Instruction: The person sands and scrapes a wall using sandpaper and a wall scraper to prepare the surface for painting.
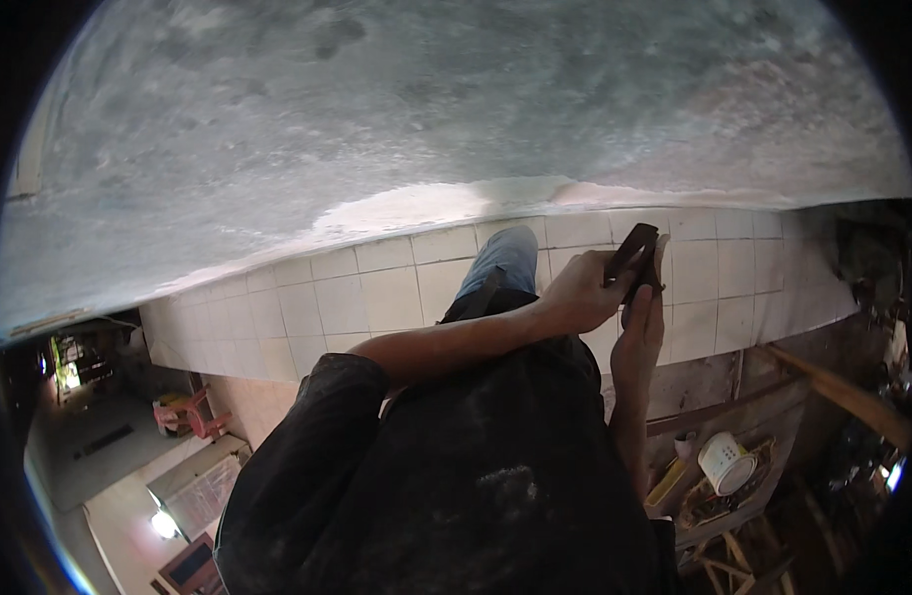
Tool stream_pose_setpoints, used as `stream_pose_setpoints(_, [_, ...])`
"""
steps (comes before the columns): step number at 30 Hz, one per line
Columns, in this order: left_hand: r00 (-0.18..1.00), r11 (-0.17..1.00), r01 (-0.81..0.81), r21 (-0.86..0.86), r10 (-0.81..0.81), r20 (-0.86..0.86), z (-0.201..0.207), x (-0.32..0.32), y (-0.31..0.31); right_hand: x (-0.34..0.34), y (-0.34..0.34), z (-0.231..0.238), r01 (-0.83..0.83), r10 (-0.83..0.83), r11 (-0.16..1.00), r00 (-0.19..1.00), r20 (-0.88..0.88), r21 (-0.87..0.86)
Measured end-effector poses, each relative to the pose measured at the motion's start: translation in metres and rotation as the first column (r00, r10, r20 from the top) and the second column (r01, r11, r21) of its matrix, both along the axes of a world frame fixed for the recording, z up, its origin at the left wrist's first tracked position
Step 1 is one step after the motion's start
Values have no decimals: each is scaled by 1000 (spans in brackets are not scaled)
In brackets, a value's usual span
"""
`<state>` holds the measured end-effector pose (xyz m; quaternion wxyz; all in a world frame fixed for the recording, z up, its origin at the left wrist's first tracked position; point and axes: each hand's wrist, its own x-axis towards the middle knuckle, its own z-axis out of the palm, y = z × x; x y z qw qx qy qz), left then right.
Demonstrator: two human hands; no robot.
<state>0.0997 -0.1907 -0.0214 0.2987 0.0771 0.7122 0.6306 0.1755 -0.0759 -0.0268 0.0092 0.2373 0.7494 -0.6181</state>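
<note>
Holding a dark, flat, elongated object point(632, 250) in front of the body, right of the midline, the person's left hand point(583, 293) had its fingers bent and clamped on the object's lower left part. The right hand point(638, 332) was raised just below and to the right, its fingers pointing upward and set close together against the lower side; whether they also gripped could not be told.

The object appeared dark brown to black, with straight long edges and a squared upper end. It was tilted, that end leaning to the right. A second dark portion lay alongside, with a narrow gap between; whether this was one piece or two could not be determined. A tan strip bordered the right side, its nature unclear. Fine surface detail was too small to read.

The object was seen against pale square tiles point(699, 260) with darker joints. Beyond these rose a mottled grey surface point(456, 89), bearing a whitish patch point(406, 206) along its lower edge. The person wore a black short-sleeved shirt point(446, 476) with a pale smudge. At lower right, a white bucket point(724, 464) was noted near a wooden beam point(852, 397).
</note>
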Motion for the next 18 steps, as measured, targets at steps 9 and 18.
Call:
stream_pose_setpoints(9, [989, 984, 145, -107, -146, 1, 10, -2, 18, 7, 0, 5, 87, -83, 996, 987, -138, 27])
stream_pose_setpoints(18, [981, 968, 195, -155, -195, 13, 14, -9, 3, 6, -3, 7, 100, -98, 992, 995, 25, -71])
